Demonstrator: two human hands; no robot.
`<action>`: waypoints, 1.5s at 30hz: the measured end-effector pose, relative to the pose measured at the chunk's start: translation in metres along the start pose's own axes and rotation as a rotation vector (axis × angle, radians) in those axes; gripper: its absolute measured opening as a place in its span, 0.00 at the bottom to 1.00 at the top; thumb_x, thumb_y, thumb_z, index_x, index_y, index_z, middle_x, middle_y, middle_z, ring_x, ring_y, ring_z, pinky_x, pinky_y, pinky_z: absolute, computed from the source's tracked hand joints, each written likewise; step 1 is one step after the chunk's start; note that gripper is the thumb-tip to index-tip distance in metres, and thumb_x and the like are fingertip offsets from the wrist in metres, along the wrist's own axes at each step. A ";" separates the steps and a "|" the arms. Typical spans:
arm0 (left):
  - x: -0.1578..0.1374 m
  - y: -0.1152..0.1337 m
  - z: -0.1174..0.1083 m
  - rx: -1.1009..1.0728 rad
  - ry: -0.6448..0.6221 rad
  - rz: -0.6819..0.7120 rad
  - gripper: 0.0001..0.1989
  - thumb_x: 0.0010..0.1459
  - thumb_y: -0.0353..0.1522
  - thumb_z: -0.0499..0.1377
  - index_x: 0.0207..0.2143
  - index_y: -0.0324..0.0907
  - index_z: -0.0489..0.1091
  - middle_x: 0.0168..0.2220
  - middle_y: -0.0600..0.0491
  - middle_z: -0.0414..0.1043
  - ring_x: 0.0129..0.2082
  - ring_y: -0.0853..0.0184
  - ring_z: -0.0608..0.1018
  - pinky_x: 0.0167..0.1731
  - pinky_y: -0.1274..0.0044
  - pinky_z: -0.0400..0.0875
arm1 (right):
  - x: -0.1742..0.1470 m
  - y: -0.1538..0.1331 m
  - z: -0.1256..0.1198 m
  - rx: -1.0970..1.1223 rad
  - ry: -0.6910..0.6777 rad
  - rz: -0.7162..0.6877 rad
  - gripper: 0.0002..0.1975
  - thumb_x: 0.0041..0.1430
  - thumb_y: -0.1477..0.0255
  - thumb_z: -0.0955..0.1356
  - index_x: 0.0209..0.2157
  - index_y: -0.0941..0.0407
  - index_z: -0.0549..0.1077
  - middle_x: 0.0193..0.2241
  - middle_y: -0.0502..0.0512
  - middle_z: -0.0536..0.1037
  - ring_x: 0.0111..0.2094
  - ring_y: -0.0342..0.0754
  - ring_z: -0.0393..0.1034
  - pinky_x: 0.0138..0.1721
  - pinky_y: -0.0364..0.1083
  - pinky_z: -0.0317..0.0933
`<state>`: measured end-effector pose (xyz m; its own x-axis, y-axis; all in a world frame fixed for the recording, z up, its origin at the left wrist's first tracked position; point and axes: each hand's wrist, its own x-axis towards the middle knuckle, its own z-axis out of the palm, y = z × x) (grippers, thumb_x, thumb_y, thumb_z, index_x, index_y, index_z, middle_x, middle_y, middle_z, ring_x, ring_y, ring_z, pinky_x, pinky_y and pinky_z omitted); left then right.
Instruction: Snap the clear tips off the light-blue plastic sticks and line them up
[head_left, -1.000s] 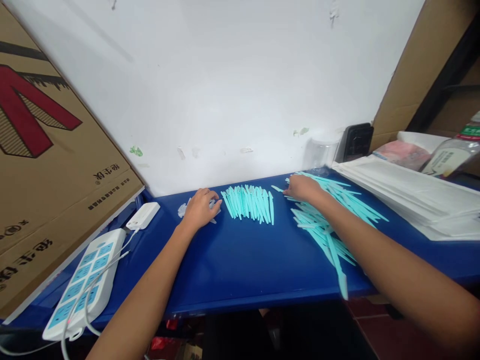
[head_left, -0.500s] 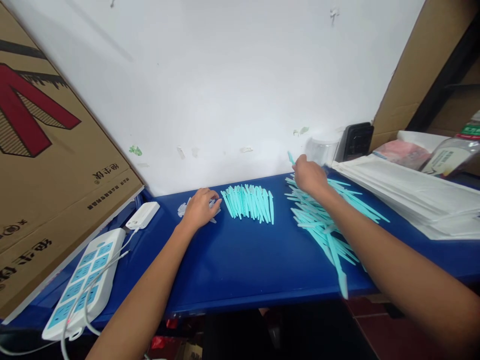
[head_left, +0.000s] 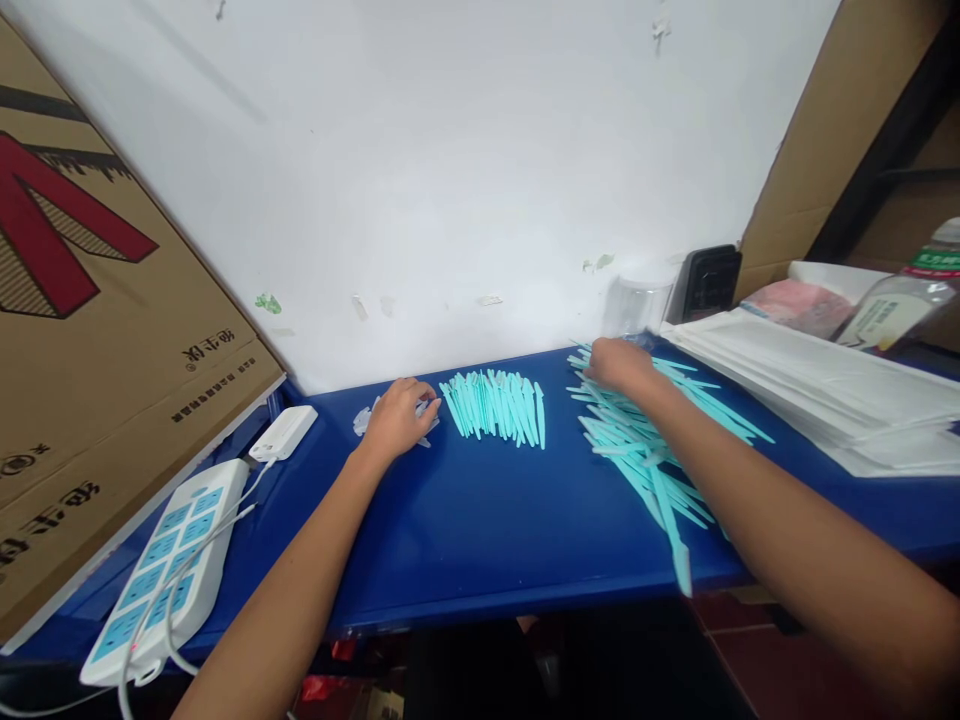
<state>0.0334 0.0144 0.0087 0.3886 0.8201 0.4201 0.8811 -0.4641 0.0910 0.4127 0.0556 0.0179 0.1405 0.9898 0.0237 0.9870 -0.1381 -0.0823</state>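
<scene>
At the left, my left hand rests with curled fingers over a small heap of clear plastic pieces. Its thumb and forefinger come together, and whatever they pinch is too small to make out. Close to its right lies a neat row of turquoise eyebrow razors, side by side. My right hand is down at the far edge of a loose pile of turquoise razors, its fingers closed and pointing down. The hand itself hides what is in them. One razor sticks out toward the table's front edge.
On the left of the blue table are a power strip with cables and a white adapter; a printed carton leans there. A clear jar, white paper sheets and a bottle are at the right.
My right hand, which held a razor pointing up, has lowered onto the pile, and that razor no longer stands out above it. My left hand stays over the clear pieces.
</scene>
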 end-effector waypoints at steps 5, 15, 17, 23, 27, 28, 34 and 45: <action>0.000 0.001 0.000 -0.007 0.004 0.003 0.09 0.67 0.37 0.56 0.39 0.44 0.74 0.40 0.48 0.77 0.46 0.55 0.76 0.46 0.66 0.71 | 0.001 0.000 0.003 0.001 -0.007 -0.022 0.15 0.61 0.74 0.70 0.48 0.63 0.79 0.43 0.73 0.83 0.47 0.62 0.78 0.43 0.50 0.68; -0.001 0.001 0.000 -0.019 0.022 0.020 0.09 0.67 0.37 0.56 0.39 0.44 0.75 0.39 0.47 0.77 0.45 0.55 0.76 0.45 0.66 0.71 | -0.003 -0.001 -0.003 0.039 0.084 0.010 0.21 0.72 0.64 0.61 0.54 0.66 0.73 0.50 0.78 0.77 0.52 0.63 0.75 0.46 0.52 0.66; -0.001 0.001 0.000 -0.019 0.021 0.025 0.09 0.67 0.37 0.56 0.39 0.44 0.75 0.39 0.47 0.77 0.44 0.56 0.76 0.44 0.66 0.71 | -0.004 0.000 -0.007 0.070 0.116 0.027 0.23 0.73 0.63 0.59 0.56 0.67 0.69 0.51 0.79 0.76 0.52 0.64 0.75 0.46 0.53 0.66; -0.001 -0.001 0.001 -0.018 0.015 0.025 0.09 0.66 0.37 0.56 0.39 0.44 0.74 0.39 0.48 0.77 0.44 0.56 0.76 0.45 0.66 0.71 | -0.003 0.005 -0.007 0.039 0.088 -0.010 0.21 0.73 0.64 0.58 0.55 0.64 0.70 0.48 0.75 0.79 0.50 0.64 0.76 0.46 0.54 0.66; 0.000 0.000 0.001 -0.023 0.013 0.020 0.09 0.66 0.37 0.56 0.39 0.44 0.75 0.39 0.48 0.77 0.44 0.56 0.76 0.45 0.66 0.71 | 0.000 0.004 0.000 -0.008 0.054 -0.012 0.20 0.70 0.60 0.65 0.50 0.62 0.76 0.47 0.74 0.80 0.51 0.63 0.76 0.46 0.53 0.66; 0.000 0.000 0.001 -0.024 0.011 0.020 0.09 0.66 0.37 0.56 0.39 0.44 0.75 0.39 0.48 0.77 0.44 0.56 0.76 0.45 0.66 0.71 | 0.000 0.003 0.001 -0.010 0.048 -0.012 0.20 0.68 0.60 0.67 0.49 0.62 0.77 0.46 0.74 0.81 0.50 0.63 0.76 0.46 0.53 0.66; 0.000 0.001 0.000 -0.026 0.005 0.020 0.09 0.66 0.36 0.56 0.39 0.44 0.75 0.39 0.48 0.77 0.44 0.56 0.76 0.45 0.66 0.71 | 0.003 0.003 0.007 -0.022 0.020 -0.030 0.20 0.63 0.60 0.72 0.48 0.62 0.79 0.45 0.73 0.82 0.49 0.61 0.77 0.45 0.51 0.66; 0.000 0.001 0.000 -0.028 0.011 0.024 0.08 0.66 0.36 0.56 0.38 0.44 0.75 0.38 0.48 0.77 0.43 0.56 0.76 0.44 0.66 0.71 | -0.004 -0.001 -0.009 0.040 0.150 -0.033 0.19 0.72 0.59 0.63 0.47 0.60 0.76 0.45 0.70 0.81 0.46 0.61 0.77 0.41 0.50 0.63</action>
<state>0.0339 0.0139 0.0087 0.4067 0.8048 0.4323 0.8635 -0.4932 0.1058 0.4123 0.0511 0.0270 0.1214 0.9771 0.1749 0.9877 -0.1015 -0.1191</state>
